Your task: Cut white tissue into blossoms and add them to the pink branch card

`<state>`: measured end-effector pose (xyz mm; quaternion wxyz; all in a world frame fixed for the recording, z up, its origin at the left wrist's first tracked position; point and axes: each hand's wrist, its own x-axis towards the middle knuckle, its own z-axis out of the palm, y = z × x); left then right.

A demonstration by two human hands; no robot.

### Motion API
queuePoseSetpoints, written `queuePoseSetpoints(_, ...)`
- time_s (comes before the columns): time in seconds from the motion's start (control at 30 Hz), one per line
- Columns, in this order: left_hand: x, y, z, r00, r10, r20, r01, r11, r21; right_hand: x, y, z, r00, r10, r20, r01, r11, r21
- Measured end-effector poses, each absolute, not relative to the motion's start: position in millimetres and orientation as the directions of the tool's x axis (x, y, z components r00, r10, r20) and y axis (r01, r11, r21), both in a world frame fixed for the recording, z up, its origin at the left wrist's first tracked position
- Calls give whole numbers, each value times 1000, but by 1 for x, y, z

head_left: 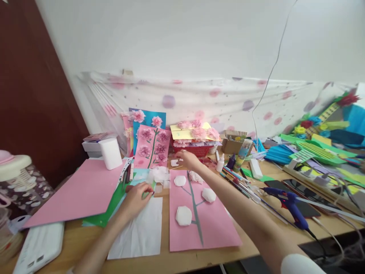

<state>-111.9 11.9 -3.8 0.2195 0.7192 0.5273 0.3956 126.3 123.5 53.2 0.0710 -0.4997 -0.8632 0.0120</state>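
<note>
My left hand (137, 198) rests at the top edge of a white tissue sheet (139, 232), its fingers curled around something small and greenish that I cannot make out. My right hand (187, 159) reaches over the far end of a pink card (211, 232), fingers stretched toward small white scraps (174, 163) and apart from them as far as I can see. On the card a grey-green stem (196, 217) with side branches is drawn. Several folded white tissue pads (183, 215) lie by the branches, and a ruffled pale pink tissue flower (196, 177) sits near the top, partly behind my right forearm.
A large pink sheet (76, 190) lies at left under a white container (110, 153). Finished flower cards (152, 146) lean at the back beside a red basket (199, 151). Pens, glue bottles (220, 163) and a blue glue gun (293, 207) with its cord lie on the right.
</note>
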Motion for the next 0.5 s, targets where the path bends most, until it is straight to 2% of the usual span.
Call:
queuePoseSetpoints(0.2,-124,18,-20,122,907,404,582,-395,711,107,161,31,-464,881,94,886,462,51)
queuePoseSetpoints(0.33,-125,19,-21,134,908,398,562,-400,724,109,173,25,-452,889,81,892,447,70)
queuePoseSetpoints(0.5,-125,16,-21,166,904,395,610,-409,679,109,182,24,-415,909,49,909,411,70)
